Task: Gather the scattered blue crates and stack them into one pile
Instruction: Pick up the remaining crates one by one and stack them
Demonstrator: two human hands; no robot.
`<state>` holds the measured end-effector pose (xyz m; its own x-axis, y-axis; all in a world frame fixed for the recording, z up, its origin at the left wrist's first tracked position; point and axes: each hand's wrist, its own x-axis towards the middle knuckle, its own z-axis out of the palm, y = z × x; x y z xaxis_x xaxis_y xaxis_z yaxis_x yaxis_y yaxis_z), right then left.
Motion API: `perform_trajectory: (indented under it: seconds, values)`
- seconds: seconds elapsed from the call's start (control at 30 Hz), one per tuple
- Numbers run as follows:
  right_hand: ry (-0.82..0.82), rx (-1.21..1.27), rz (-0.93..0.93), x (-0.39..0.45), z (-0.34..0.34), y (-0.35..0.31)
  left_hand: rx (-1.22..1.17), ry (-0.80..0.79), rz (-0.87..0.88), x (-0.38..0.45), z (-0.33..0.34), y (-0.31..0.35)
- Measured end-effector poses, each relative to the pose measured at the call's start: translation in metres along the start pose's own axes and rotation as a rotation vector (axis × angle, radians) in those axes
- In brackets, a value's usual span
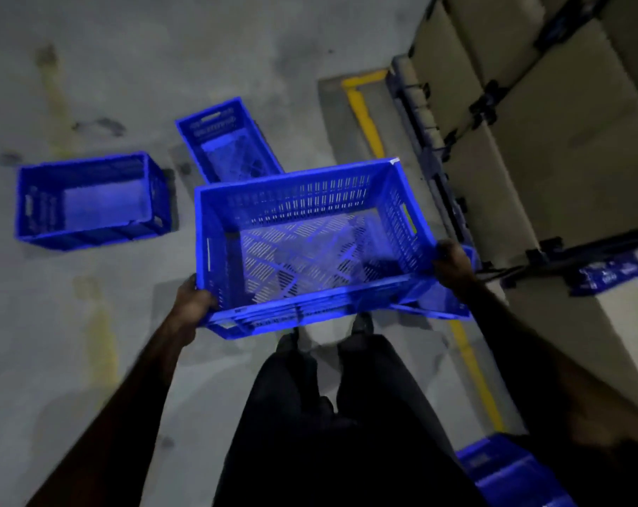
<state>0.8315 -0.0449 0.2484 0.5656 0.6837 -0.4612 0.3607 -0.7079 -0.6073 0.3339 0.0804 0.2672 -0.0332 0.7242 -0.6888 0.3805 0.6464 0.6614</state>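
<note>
Both hands hold one blue crate up off the concrete floor, open side up and empty, its slotted bottom and walls showing. The left hand is closed around the near left corner of the crate, fingers curled under the rim and bottom edge. The right hand is closed on the near right corner, fingers wrapped over the top rim just below the handle slot in that end wall. Under the held crate, just below the right hand, part of another blue crate sticks out; whether the two touch cannot be told. Beyond the grip, just past the far rim of the held crate, a third crate stands on the floor, open and empty. Well out to the left of the left hand, a fourth crate stands alone on the floor, also open. Near the person's right leg, behind the right arm, the corner of one more blue crate shows at the picture's edge. To the right of the right hand stand stacked cardboard boxes, with a yellow line painted on the floor along them. The person's dark trousers and shoes sit below the held crate.
</note>
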Motion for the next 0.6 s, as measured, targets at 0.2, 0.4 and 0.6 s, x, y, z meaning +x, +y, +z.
perform_trajectory:
  seconds: [0.2,0.4,0.6]
  values:
    - [0.115,0.239,0.148,-0.107,-0.023,0.015,0.182,-0.135,0.142,0.003,-0.008,0.051]
    - [0.269,0.382,0.219,-0.188,-0.031,0.061,0.387,-0.237,0.29,-0.021,0.027,0.095]
    - [0.496,0.608,0.251,-0.3,-0.028,0.091,0.548,-0.37,0.424,-0.055,0.081,0.114]
